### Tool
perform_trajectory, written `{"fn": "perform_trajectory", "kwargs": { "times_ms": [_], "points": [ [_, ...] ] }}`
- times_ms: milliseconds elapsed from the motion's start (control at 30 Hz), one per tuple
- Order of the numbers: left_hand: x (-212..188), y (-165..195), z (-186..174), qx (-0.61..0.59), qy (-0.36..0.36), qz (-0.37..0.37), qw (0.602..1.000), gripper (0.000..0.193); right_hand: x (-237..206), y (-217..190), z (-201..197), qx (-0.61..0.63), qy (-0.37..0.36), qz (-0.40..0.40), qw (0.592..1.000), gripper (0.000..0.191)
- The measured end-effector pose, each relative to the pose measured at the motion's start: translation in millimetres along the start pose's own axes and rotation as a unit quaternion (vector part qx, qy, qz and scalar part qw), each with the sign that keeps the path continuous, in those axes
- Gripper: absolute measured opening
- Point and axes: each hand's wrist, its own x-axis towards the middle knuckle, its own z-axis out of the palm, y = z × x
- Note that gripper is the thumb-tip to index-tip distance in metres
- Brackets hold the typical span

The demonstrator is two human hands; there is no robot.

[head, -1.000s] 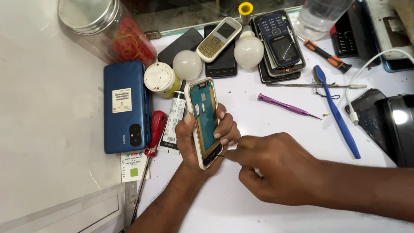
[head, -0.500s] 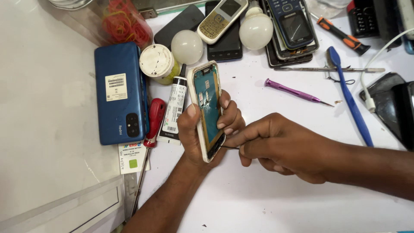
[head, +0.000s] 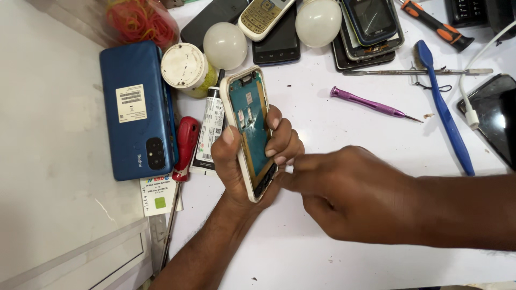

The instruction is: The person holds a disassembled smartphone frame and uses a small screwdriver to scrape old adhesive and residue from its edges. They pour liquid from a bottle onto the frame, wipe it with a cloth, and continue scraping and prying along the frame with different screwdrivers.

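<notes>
**Opened phone gripped in the left hand, right fingertips at its lower edge**

Clearly, the left hand (head: 252, 161) is wrapped around an opened smartphone (head: 250, 126), thumb pressed on the white frame's left edge and the other fingers curled over the right edge onto the exposed teal interior. That grip is firm and nearly closed around the body of the phone. The right hand (head: 349, 193) comes in from the right with its fingers bunched together, fingertips meeting the phone's lower right edge just beside the left hand's fingers; whether it pinches any small tool there cannot be told.

The phone is held above the white table (head: 333, 134), open side up. Its long axis runs from the upper left, near a white-lidded jar (head: 184, 65), down toward the lower right, where the bottom end sits in the left palm. The top end points away from the person, toward a white bulb (head: 224, 45).

Left of the hands lie a blue phone (head: 137, 110) face down and a red-handled screwdriver (head: 185, 145); a purple screwdriver (head: 371, 104) lies to the right, well apart.
</notes>
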Motion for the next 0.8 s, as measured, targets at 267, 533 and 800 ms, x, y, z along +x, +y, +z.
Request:
{"fn": "perform_trajectory", "kwargs": {
  "times_ms": [267,533,800],
  "points": [
    [5.5,1.9,3.3,-0.018,-0.005,0.003,1.000,0.065,-2.4,2.4,-4.5,-0.389,-0.041,-0.244,0.888,0.048],
    [5.0,5.3,9.8,-0.029,0.003,-0.008,1.000,0.066,-2.8,-9.7,-6.3,0.163,0.016,0.168,0.972,0.035],
    [6.3,6.7,11.1,-0.045,0.004,0.009,0.999,0.066,-13.1,-11.2,16.9,-0.156,0.050,-0.010,0.986,0.047]
  ]
}}
